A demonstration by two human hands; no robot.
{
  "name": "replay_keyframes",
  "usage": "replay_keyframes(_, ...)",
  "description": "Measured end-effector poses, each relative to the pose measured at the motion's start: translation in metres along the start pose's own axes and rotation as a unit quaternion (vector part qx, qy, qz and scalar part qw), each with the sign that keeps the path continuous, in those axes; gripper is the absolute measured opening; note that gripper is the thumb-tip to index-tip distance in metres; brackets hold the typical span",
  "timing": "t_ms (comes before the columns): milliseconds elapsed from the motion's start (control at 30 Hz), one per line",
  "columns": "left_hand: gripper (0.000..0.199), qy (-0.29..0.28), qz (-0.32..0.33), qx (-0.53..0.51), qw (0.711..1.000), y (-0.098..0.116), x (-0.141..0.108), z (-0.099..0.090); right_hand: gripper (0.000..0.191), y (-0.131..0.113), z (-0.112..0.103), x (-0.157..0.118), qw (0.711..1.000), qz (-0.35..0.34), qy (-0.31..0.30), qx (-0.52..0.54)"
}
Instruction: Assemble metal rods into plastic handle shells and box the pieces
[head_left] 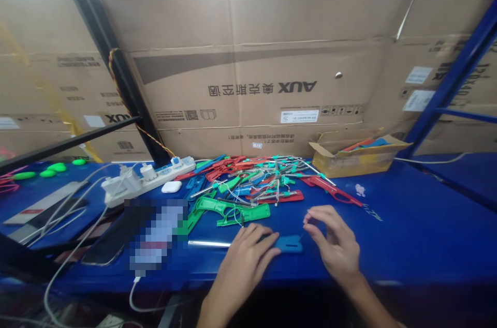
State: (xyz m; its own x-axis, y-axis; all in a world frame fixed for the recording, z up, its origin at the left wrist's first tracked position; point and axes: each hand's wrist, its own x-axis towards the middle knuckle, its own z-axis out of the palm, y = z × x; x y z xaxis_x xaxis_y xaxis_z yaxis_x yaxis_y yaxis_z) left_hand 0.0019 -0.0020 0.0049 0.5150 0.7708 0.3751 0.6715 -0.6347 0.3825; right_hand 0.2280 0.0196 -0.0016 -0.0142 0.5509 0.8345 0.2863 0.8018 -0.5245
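My left hand (250, 253) lies over a blue plastic handle (291, 245), fingers closed on it near the table's front edge. A slim metal tube (209, 244) sticks out to the left from under that hand. To the right of the handle, my right hand (337, 245) is raised a little, thumb and fingertips pinched together. A very fine strand seems to hang by the pinch, too thin to name. Just beyond my left hand lies a green plastic handle shell (254, 212). Behind it spreads a pile of red, green and blue handle shells, metal tubes and white wires (277, 183).
A torn cardboard box (349, 162) with coloured parts stands at the back right. On the left are a power strip (155, 178) with chargers, a white earbud case (171, 187), a dark phone (116, 237) and loose cables. Large cartons (248, 105) wall the back; rack posts (446, 74) flank the table.
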Motion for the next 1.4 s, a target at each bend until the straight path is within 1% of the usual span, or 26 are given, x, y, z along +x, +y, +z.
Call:
replay_keyframes(67, 0.032, 0.0, 0.001, -0.002, 1.0, 0.0, 0.0, 0.0, 0.036, -0.001, -0.001, 0.0, 1.0, -0.004, -0.018, -0.003)
replay_keyframes(167, 0.03, 0.003, 0.004, 0.0, 1.0, 0.0, 0.0, 0.0, 0.041, -0.002, 0.0, -0.001, 0.999, -0.005, -0.033, 0.003)
replay_keyframes(300, 0.029, 0.001, 0.004, 0.001, 1.0, -0.001, 0.001, 0.001, 0.044, -0.001, 0.002, 0.0, 0.999, 0.017, -0.015, 0.041)
replay_keyframes(367, 0.03, 0.001, 0.002, 0.001, 1.0, -0.002, 0.001, 0.002, 0.043, 0.0, 0.002, 0.001, 0.999, 0.017, -0.007, 0.04)
replay_keyframes(533, 0.031, 0.005, 0.005, 0.006, 1.0, 0.0, 0.002, 0.001, 0.042, 0.0, 0.0, 0.001, 1.0, 0.0, -0.023, 0.008)
replay_keyframes(633, 0.03, 0.005, 0.004, 0.003, 1.0, 0.0, 0.002, 0.001, 0.043, -0.003, 0.0, -0.001, 0.999, 0.017, -0.03, 0.003)
replay_keyframes(700, 0.03, 0.004, 0.005, 0.002, 1.0, 0.0, 0.001, 0.001, 0.042, -0.003, 0.001, 0.0, 0.999, 0.042, -0.021, 0.019)
replay_keyframes(767, 0.031, 0.002, 0.003, 0.0, 1.0, 0.0, 0.001, 0.001, 0.039, -0.003, 0.001, 0.002, 0.997, 0.058, 0.002, 0.042)
replay_keyframes(867, 0.031, -0.004, 0.0, -0.004, 1.0, 0.0, 0.0, 0.001, 0.036, -0.002, 0.0, 0.005, 0.997, 0.047, 0.028, 0.046)
replay_keyframes(933, 0.031, -0.006, -0.001, -0.004, 1.0, 0.0, 0.0, 0.001, 0.038, -0.002, -0.001, 0.005, 0.999, 0.033, 0.017, 0.034)
replay_keyframes(1000, 0.032, -0.004, -0.001, -0.003, 1.0, 0.0, 0.001, 0.0, 0.038, -0.003, -0.001, 0.004, 0.999, 0.024, -0.009, 0.029)
replay_keyframes(1067, 0.032, -0.004, 0.0, -0.001, 1.0, 0.001, 0.001, 0.0, 0.04, -0.005, -0.002, 0.003, 0.999, 0.027, -0.03, 0.03)
replay_keyframes(1133, 0.032, -0.005, 0.0, 0.0, 1.0, 0.001, 0.001, 0.0, 0.043, -0.006, -0.001, 0.003, 0.998, 0.033, -0.039, 0.039)
replay_keyframes(1300, 0.032, -0.007, 0.001, 0.004, 1.0, 0.002, 0.001, 0.0, 0.037, -0.006, -0.001, 0.008, 0.995, 0.046, -0.017, 0.084)
replay_keyframes(1400, 0.032, -0.006, 0.0, 0.003, 1.0, 0.001, 0.0, -0.001, 0.035, -0.005, -0.001, 0.01, 0.995, 0.039, -0.004, 0.095)
